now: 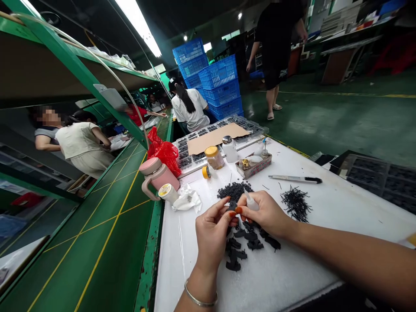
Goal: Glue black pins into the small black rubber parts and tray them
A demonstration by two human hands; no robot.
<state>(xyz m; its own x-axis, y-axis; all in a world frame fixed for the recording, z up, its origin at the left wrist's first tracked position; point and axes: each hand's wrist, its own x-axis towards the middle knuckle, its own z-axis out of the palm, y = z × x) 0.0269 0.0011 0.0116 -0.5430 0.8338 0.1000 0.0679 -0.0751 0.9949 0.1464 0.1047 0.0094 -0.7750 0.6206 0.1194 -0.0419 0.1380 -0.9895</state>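
Observation:
My left hand [214,227], a bracelet on its wrist, pinches a small black part [232,206] between thumb and fingers. Meeting it from the right, my right hand [263,212] is closed round a small white nozzle bottle [251,202], its thumb and fingertips close to the black part. Behind the hands lies a heap of tiny black pieces [234,190]. Several larger black molded parts [251,237] are scattered below the hands on the white table [276,277]. Thin black sticks [296,203] form a pile to the right.
A pen [295,178], a small tray [254,166], a yellow-lidded jar [214,157], a white canister [230,149], a pink mug [159,175] and a red bag [164,151] stand farther back. A green conveyor [113,225] runs left. Blue crates [222,86] and other people are beyond.

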